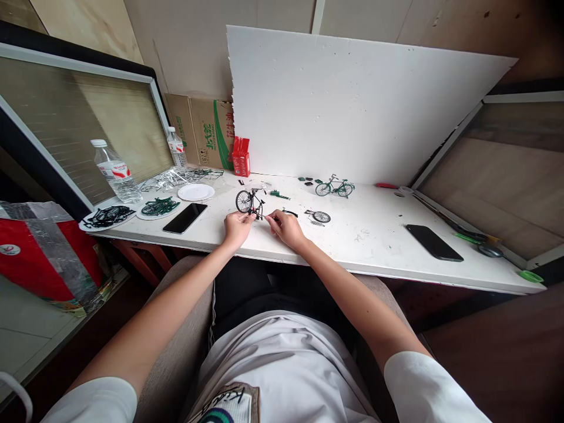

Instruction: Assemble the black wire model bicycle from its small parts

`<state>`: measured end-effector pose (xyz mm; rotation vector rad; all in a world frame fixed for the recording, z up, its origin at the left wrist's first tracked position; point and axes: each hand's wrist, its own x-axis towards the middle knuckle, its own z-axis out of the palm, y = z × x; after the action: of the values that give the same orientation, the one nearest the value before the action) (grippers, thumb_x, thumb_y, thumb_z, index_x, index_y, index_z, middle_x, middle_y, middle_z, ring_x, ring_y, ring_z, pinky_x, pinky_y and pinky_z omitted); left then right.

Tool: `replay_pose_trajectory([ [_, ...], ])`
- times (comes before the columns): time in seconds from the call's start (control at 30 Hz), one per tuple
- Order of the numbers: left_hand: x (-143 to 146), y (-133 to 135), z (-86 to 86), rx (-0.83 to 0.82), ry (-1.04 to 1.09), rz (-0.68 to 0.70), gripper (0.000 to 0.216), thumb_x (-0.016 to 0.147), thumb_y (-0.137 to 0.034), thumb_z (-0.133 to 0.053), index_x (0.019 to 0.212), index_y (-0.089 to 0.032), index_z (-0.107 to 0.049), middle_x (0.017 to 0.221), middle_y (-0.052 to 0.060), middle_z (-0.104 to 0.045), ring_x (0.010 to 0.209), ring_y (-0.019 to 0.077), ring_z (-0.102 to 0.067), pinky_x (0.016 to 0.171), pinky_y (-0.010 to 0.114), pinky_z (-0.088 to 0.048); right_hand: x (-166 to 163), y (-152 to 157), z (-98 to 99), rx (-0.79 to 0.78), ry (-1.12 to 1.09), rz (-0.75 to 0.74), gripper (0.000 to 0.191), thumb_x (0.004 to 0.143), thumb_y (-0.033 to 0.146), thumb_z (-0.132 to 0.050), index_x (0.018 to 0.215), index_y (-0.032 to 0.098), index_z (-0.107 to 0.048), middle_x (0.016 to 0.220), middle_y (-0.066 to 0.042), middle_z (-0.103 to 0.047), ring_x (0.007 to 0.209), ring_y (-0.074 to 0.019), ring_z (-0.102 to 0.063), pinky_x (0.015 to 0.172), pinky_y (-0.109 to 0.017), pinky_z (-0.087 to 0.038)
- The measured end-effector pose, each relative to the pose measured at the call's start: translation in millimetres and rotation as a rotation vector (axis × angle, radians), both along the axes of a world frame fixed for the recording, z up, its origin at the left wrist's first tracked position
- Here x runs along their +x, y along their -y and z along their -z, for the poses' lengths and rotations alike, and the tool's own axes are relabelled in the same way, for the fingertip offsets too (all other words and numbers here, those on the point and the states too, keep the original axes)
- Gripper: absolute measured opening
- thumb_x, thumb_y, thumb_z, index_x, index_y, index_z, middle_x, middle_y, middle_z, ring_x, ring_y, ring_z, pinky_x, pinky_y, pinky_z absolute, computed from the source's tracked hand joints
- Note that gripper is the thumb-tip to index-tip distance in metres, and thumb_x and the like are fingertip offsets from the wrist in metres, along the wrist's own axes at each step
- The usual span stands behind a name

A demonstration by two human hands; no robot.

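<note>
A small black model bicycle [249,202], partly built with one wheel on, stands near the front edge of the white table [379,235]. My left hand [237,226] is closed on its frame from below. My right hand [286,227] pinches a thin dark part just right of the frame. A loose wheel [321,217] with a spring beside it lies to the right of my right hand. A finished green model bicycle [334,187] stands further back near the white board.
Black phones lie at left [185,218] and right [434,242]. Plates of parts [108,217], [159,207], an empty white plate [196,192], two water bottles [115,171], a red box [241,157] and a cardboard box [205,132] fill the left. Tools [473,238] sit far right.
</note>
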<state>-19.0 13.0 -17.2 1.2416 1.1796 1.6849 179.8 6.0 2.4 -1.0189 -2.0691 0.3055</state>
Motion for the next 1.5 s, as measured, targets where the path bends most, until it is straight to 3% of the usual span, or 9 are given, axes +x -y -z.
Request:
replay_pose_trajectory([
  [0.27, 3.8, 8.2, -8.4, 0.023, 0.003, 0.024, 0.025, 0.076, -0.022, -0.087, 0.097, -0.011, -0.078, 0.11, 0.02, -0.083, 0.113, 0.0343, -0.079, 0.109, 0.048, -0.059, -1.2, 1.7, -1.1, 0.019, 0.052, 0.023, 0.031, 0.112, 0.05, -0.05, 0.106, 0.023, -0.065, 0.065, -0.001, -0.069, 0.062, -0.0232, -0.069, 0.069, -0.031, -0.047],
  [0.47, 2.7, 4.0, -4.1, 0.008, -0.045, 0.013, 0.023, 0.076, -0.026, -0.088, 0.091, -0.013, -0.076, 0.107, 0.021, -0.083, 0.116, 0.0365, -0.078, 0.11, 0.049, -0.059, -3.6, 3.2, -1.4, -0.003, 0.086, 0.052, 0.029, 0.114, 0.048, -0.039, 0.118, 0.023, -0.053, 0.083, -0.005, -0.074, 0.068, -0.0258, -0.069, 0.064, -0.031, -0.041],
  [0.6, 1.8, 1.1, -0.8, 0.011, -0.041, 0.019, 0.027, 0.076, -0.03, -0.089, 0.092, -0.013, -0.075, 0.114, 0.022, -0.082, 0.119, 0.037, -0.077, 0.11, 0.05, -0.058, -4.7, 4.8, -3.3, -0.038, 0.12, 0.054, 0.027, 0.113, 0.046, -0.039, 0.123, 0.023, -0.049, 0.082, -0.004, -0.074, 0.068, -0.026, -0.068, 0.065, -0.031, -0.04],
  [1.17, 1.1, 1.9, -1.1, -0.001, -0.04, -0.003, 0.023, 0.077, -0.025, -0.087, 0.092, -0.012, -0.076, 0.108, 0.021, -0.082, 0.115, 0.0348, -0.078, 0.11, 0.048, -0.059, -3.0, -1.4, 3.4, 0.023, 0.132, 0.009, 0.02, 0.113, 0.042, -0.042, 0.115, 0.025, -0.051, 0.095, -0.008, -0.077, 0.077, -0.0258, -0.071, 0.068, -0.031, -0.043],
  [1.5, 2.0, 4.9, -5.6, -0.014, -0.041, -0.016, 0.019, 0.076, -0.02, -0.087, 0.089, -0.013, -0.075, 0.102, 0.02, -0.083, 0.116, 0.0361, -0.078, 0.11, 0.05, -0.059, -2.4, -5.1, 7.7, 0.032, 0.144, 0.021, 0.022, 0.114, 0.044, -0.041, 0.114, 0.025, -0.05, 0.089, -0.006, -0.075, 0.073, -0.0256, -0.069, 0.065, -0.031, -0.041],
])
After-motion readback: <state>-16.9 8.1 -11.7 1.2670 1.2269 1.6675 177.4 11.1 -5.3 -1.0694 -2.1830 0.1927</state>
